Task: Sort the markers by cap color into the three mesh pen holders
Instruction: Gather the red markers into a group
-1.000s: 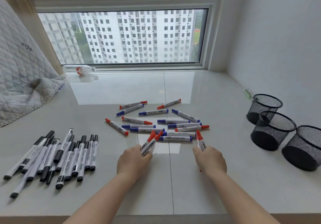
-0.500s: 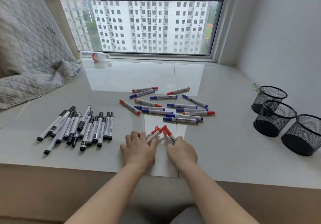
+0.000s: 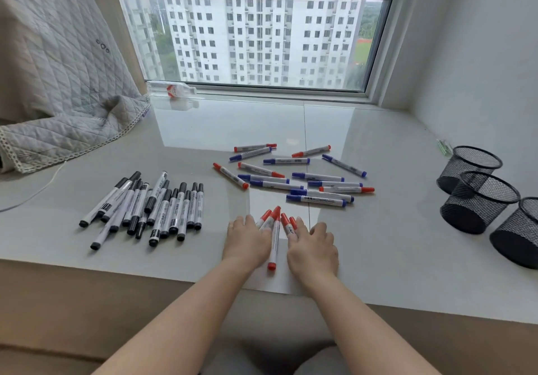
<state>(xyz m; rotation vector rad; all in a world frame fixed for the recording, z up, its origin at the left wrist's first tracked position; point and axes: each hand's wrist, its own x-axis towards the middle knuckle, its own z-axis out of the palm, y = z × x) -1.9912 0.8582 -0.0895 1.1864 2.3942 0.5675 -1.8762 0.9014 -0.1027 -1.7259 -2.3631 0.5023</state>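
Your left hand (image 3: 247,240) and right hand (image 3: 313,245) lie palm-down on the surface (image 3: 378,229), fingers extended, flanking and touching a small cluster of red-capped markers (image 3: 274,236); neither hand grips anything. Mixed red and blue markers (image 3: 300,175) lie scattered beyond them. Black-capped markers (image 3: 151,205) lie grouped at left. The three mesh holders (image 3: 480,200) stand well apart at right.
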